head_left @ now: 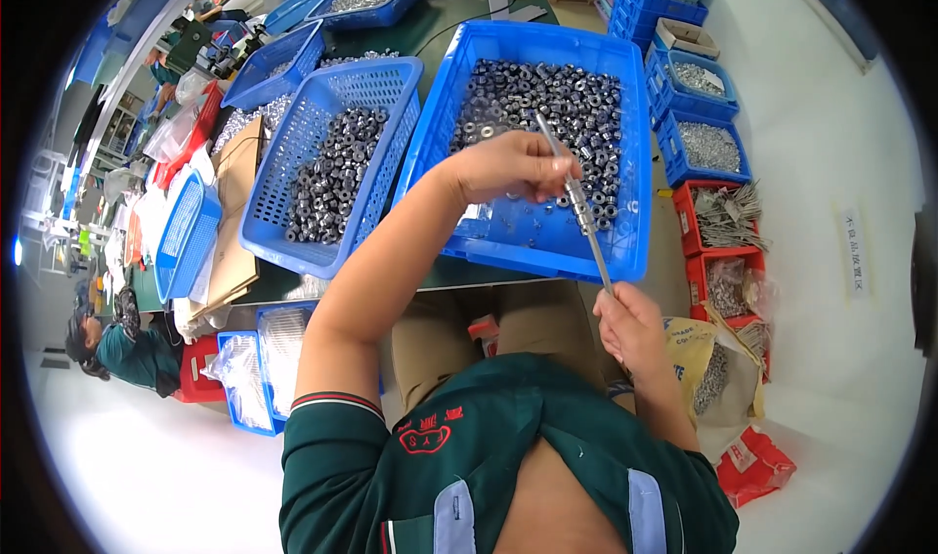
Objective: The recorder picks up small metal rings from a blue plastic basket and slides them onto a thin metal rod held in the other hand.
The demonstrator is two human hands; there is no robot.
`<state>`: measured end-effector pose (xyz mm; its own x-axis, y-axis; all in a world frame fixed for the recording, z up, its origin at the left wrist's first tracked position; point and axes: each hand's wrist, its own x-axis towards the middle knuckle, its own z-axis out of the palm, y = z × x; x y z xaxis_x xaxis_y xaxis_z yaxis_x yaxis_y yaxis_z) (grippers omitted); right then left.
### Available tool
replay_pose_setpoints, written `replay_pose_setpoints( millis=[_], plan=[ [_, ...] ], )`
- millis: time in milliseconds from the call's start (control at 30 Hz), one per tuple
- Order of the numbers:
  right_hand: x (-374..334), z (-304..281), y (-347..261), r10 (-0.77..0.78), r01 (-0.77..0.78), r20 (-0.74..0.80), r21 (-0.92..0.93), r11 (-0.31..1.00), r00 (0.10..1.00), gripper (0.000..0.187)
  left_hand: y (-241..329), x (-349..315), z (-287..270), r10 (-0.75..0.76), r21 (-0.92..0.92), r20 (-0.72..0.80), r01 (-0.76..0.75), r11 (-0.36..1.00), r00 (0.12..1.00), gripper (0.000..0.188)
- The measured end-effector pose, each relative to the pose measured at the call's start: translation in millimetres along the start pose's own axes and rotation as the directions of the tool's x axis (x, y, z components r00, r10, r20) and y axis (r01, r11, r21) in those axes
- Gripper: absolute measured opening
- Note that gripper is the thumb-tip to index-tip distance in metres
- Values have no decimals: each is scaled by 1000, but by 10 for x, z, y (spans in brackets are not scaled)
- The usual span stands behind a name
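Observation:
A thin metal rod slants over the front part of a large blue tray. Several small silver metal rings or nuts sit threaded along its middle. My left hand pinches the rod's upper part just above those pieces, its fingertips partly hidden. At the rod's lower end, near the tray's front right corner, my right hand is closed around it. Loose dark and silver metal nuts cover the back and right of the tray.
Left of the tray, a blue perforated basket holds more dark nuts. Flattened cardboard lies beyond it. Stacked blue bins and red bins line the right side. A yellow-white sack stands near my right arm. Another person sits far left.

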<state>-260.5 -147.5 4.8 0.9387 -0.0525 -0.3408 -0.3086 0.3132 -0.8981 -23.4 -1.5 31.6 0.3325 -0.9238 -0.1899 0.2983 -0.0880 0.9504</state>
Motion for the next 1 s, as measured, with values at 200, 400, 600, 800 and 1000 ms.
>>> replay_pose_setpoints(
  millis=[200,400,600,800,1000],
  plan=[
    [-69,-101,46,-3,6,-76,42,999,997,18,-115,108,-356,131,416,-474,90,905,871,26],
    [-107,-147,87,-8,10,-66,35,999,998,19,-313,147,-343,130,924,-289,241,295,948,20],
    [-104,-150,68,-1,2,-68,16,1000,998,19,-441,229,-204,68,973,-231,231,10,971,18],
    [-113,-142,52,3,0,-71,36,999,997,18,-364,218,-347,221,938,-284,223,266,933,15],
    [-127,-190,67,7,-8,-27,-20,1000,1000,18,-61,56,-384,41,-273,-334,-138,952,942,17]
  ],
)
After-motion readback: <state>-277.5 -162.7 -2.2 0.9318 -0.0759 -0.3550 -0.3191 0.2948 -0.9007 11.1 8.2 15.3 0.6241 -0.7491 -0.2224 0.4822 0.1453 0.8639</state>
